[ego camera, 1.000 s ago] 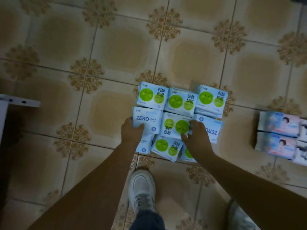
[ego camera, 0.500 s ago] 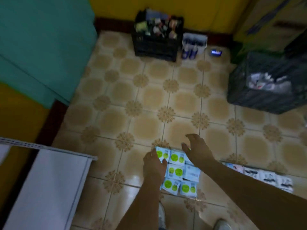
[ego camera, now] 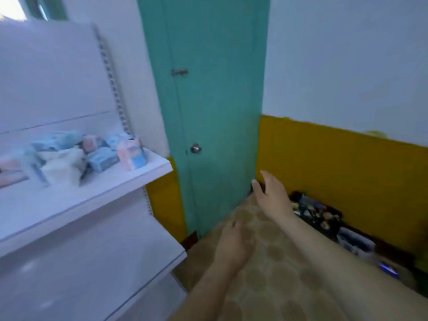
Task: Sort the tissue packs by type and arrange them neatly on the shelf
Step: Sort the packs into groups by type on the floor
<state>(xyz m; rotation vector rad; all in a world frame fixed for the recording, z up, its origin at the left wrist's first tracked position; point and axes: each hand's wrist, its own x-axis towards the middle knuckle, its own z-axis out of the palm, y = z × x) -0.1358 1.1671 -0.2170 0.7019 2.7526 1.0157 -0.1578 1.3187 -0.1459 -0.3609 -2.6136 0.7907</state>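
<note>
A white shelf (ego camera: 97,198) stands at the left. On its upper board lies a loose, blurred heap of tissue packs (ego camera: 76,156) in blue, pink and white wrappers, some upright, some tipped over. My left hand (ego camera: 234,244) hangs in the air over the floor to the right of the shelf, fingers loosely curled, holding nothing. My right hand (ego camera: 273,195) is raised farther out near the door's foot, fingers straight and relaxed, empty. The green-dotted packs on the floor are out of view.
A teal door (ego camera: 213,112) with a round knob (ego camera: 196,148) stands just right of the shelf. A black crate (ego camera: 317,212) full of small items sits against the yellow wall (ego camera: 347,172) at the right. Patterned tiles (ego camera: 273,269) lie below my arms. A lower shelf board (ego camera: 92,269) juts out.
The view has swung up from the floor to the shelf and door. Both hands have left the green-dotted packs on the floor and now hang empty in the air.
</note>
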